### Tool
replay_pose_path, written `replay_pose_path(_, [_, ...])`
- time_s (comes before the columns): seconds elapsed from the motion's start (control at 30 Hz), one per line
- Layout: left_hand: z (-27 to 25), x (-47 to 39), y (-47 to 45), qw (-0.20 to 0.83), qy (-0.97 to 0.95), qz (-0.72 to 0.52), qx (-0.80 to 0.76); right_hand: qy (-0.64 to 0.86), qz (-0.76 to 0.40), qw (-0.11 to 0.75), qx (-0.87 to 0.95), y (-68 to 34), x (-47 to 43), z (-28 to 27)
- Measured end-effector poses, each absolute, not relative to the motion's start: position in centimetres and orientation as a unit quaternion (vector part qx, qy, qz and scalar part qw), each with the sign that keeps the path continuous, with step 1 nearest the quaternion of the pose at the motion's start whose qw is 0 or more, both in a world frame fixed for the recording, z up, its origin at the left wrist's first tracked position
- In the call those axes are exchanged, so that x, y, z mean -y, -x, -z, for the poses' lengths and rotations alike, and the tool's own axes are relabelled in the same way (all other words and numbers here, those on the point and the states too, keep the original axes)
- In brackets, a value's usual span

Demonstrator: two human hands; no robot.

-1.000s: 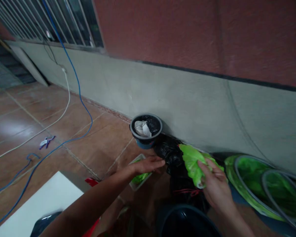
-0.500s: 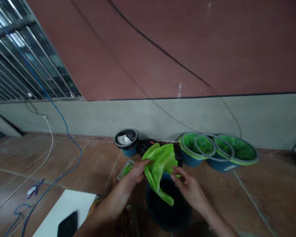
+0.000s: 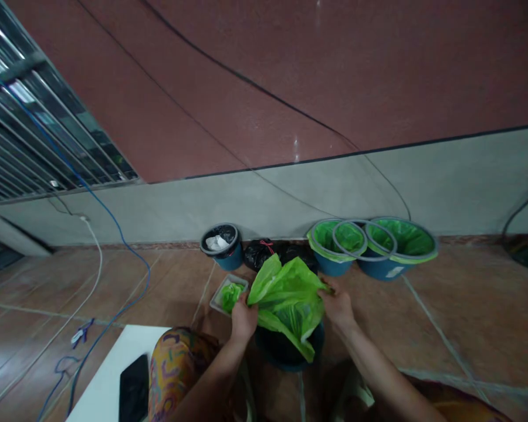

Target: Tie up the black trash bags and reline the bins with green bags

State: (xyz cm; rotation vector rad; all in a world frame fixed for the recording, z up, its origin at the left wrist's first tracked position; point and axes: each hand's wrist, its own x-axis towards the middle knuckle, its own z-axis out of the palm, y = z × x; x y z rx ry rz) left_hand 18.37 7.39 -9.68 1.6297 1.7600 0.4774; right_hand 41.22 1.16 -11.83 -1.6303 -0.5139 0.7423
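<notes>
A bright green plastic bag [image 3: 290, 290] is stretched between my two hands, its mouth spread above a dark bin [image 3: 275, 349] on the floor. My left hand [image 3: 245, 319] is closed on the bag's left edge. On the other side, my right hand [image 3: 338, 306] pinches the right edge. The bag covers the far part of the bin's rim, while the near part of the bin shows dark below. By my left hand sits a small clear tray [image 3: 217, 302] with green crumpled plastic [image 3: 232, 295] in it.
Behind the bag lie knotted black trash bags [image 3: 257, 253]. A black-lined bin [image 3: 234, 258] stands left of them; two green-lined bins [image 3: 333, 266] [image 3: 382, 269] stand right, with loose grey rings [image 3: 364, 221] across their tops. Left are a white board [image 3: 101, 375], a phone [image 3: 133, 387] and a blue cable [image 3: 114, 313].
The green bag has been spread wider, and my right hand now grips its right edge. My view has shifted, showing more of my knees and the tray.
</notes>
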Motion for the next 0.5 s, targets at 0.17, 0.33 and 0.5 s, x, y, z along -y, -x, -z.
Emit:
replay_pose_path(0.17, [11.2,-7.8,-14.8,0.188,-0.631,-0.072,-0.749,0.808,-0.194,0.475,0.291,-46.8,-0.1,10.6])
replay_pose_path(0.33, [11.2,-8.9,-13.6,0.182,-0.623,-0.087,-0.756,0.841,-0.132,0.430,0.299,-50.1,0.9,9.6])
replay_pose_path(0.5, [11.2,-10.4,-13.2,0.322,-0.509,-0.213,-0.770,0.857,-0.092,0.420,0.286,-51.2,1.6,10.3])
